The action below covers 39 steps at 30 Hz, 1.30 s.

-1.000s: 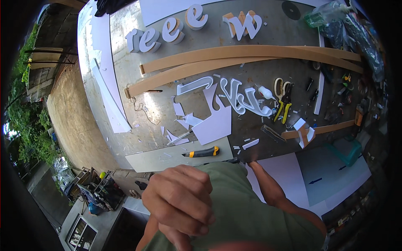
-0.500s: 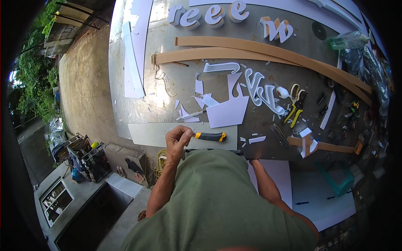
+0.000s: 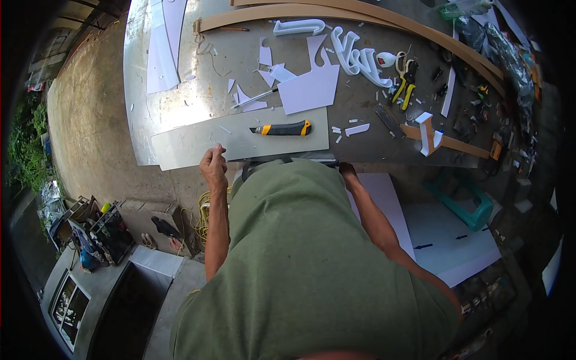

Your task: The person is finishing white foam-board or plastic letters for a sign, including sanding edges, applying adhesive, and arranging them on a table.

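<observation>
My left hand (image 3: pixel 214 164) hovers by the front edge of the metal table (image 3: pixel 198 60), its fingers curled together. Whatever may be between them is too small to make out. Beyond it a grey flat board (image 3: pixel 198 141) lies along the edge. On that board rests a black and yellow utility knife (image 3: pixel 282 129), its blade end to the left, apart from my hand. My right hand (image 3: pixel 347 170) is low against my body at the table edge, with its fingers mostly hidden. A white cut sheet (image 3: pixel 309 90) and a pen-like tool (image 3: pixel 255 99) lie just past the board.
White letter-shaped pieces (image 3: pixel 360 60), yellow-handled pliers (image 3: pixel 407 90) and a small white bottle (image 3: pixel 386 59) lie to the right. Long brown strips (image 3: pixel 336 13) cross the far side. A teal stool (image 3: pixel 468 207) stands below at right.
My left hand has drawn back from near the knife's blade end, toward me and left. The view has tilted, so the table sits higher in the picture. The right hand stays at the edge.
</observation>
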Tool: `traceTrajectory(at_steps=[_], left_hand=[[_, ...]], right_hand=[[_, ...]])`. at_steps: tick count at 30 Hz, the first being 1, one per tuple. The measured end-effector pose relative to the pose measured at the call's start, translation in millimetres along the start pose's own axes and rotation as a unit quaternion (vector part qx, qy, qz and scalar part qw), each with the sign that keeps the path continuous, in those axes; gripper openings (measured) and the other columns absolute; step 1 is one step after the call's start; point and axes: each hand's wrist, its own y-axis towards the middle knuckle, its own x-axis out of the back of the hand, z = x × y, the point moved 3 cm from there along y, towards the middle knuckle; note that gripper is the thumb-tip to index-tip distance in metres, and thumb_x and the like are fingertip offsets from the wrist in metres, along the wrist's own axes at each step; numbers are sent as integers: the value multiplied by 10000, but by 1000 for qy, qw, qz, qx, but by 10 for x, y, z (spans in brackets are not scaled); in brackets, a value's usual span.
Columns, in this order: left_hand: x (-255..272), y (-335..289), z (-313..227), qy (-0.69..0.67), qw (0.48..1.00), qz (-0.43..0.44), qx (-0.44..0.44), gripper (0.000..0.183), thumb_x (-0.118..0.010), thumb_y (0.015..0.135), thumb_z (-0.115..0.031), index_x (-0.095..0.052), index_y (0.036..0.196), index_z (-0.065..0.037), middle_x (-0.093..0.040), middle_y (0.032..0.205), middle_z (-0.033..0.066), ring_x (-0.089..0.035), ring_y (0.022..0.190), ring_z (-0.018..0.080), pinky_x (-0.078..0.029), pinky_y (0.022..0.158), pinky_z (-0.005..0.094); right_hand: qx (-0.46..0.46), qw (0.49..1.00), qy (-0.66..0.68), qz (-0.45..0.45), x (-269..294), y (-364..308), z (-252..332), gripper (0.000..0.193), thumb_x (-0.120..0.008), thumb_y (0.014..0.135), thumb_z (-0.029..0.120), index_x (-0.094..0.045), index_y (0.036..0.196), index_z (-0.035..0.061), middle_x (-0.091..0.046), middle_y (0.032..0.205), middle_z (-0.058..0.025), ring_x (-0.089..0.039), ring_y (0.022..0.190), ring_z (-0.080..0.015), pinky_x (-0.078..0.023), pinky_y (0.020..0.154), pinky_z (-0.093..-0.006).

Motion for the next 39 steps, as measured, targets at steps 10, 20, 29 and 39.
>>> traceTrajectory(at_steps=[10,20,29,39], left_hand=[[189,150,195,-26,994,104,1,268,-696,918,-272,-655,822,-25,-417,531,-76,-302,424,11,-195,389,207],[148,250,282,-3,984,176,36,273,-689,921,-289,-661,853,-26,-417,552,-78,-316,445,18,-213,404,214],[-3,381,-24,19,970,236,58,231,-684,918,-250,-662,900,-21,-480,595,-62,-366,459,22,-250,406,199],[-1519,787,-1313,256,873,256,-326,393,-740,838,-283,-658,1111,-13,-701,996,84,-658,897,228,-521,791,367]], right_hand=[[113,986,72,-99,-287,-192,-261,319,-485,848,176,-666,960,-61,-689,876,-177,-673,776,-271,-500,650,-412],[134,964,181,-139,-86,-832,144,206,-539,900,170,-653,910,-1,-632,724,-75,-581,560,-126,-466,489,-283],[344,885,84,-303,425,-1078,1389,159,-596,915,159,-646,948,12,-661,777,-97,-651,672,-200,-510,649,-335],[435,734,-85,-515,1065,-762,2598,408,-674,831,116,-531,1212,77,-478,1242,-148,-636,982,-364,-557,740,-463]])
